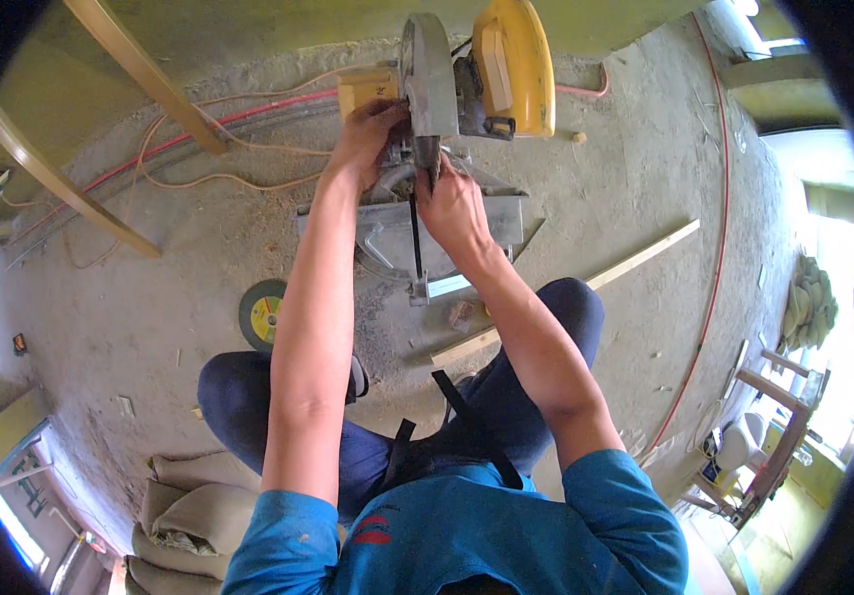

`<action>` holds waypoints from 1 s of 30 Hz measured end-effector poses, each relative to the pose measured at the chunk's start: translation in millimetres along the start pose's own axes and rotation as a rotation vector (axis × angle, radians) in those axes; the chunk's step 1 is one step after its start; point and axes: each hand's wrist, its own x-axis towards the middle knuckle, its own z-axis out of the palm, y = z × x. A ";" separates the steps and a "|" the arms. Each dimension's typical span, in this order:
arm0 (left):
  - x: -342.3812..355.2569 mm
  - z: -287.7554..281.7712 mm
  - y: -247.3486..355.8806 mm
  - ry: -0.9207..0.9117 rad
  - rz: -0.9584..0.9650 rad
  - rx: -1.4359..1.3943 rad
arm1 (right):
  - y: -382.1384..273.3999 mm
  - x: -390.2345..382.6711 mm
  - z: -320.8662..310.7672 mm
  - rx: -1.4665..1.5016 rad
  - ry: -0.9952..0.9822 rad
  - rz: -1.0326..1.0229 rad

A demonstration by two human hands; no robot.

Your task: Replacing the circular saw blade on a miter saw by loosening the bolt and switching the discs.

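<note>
A yellow and grey chop saw [514, 74] stands on the floor in front of me, with a metal blade guard [425, 69] and a grey base [477, 220]. My left hand [372, 139] is at the left of the guard beside the yellow housing, fingers curled and their tips partly hidden. My right hand [452, 203] has closed fingers at the guard's lower front, around a part too obscured to name. A grinding or cutting disc [261, 314] with a yellow label lies left of the base.
A wooden batten [645, 248] crosses the floor [149, 327] at right. Long timbers [129, 55] lean at upper left among pale cords and a red hose [288, 99]. Sandbags [209, 511] lie behind me at left; a wooden stand [774, 416] is at right.
</note>
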 end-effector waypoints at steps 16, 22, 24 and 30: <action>5.8 -6.5 -2.5 0.033 -0.095 -0.008 | -4.4 1.5 -5.5 0.000 -0.030 0.011; 10.8 -9.1 -2.8 0.050 -0.082 0.040 | -5.6 2.1 -6.0 0.000 -0.046 0.051; 10.5 -14.0 -4.8 0.007 -0.009 0.034 | -5.9 2.5 -6.1 0.024 -0.035 0.032; 9.5 -9.5 -3.0 0.038 -0.074 0.042 | -4.4 2.7 -5.7 -0.033 -0.048 0.021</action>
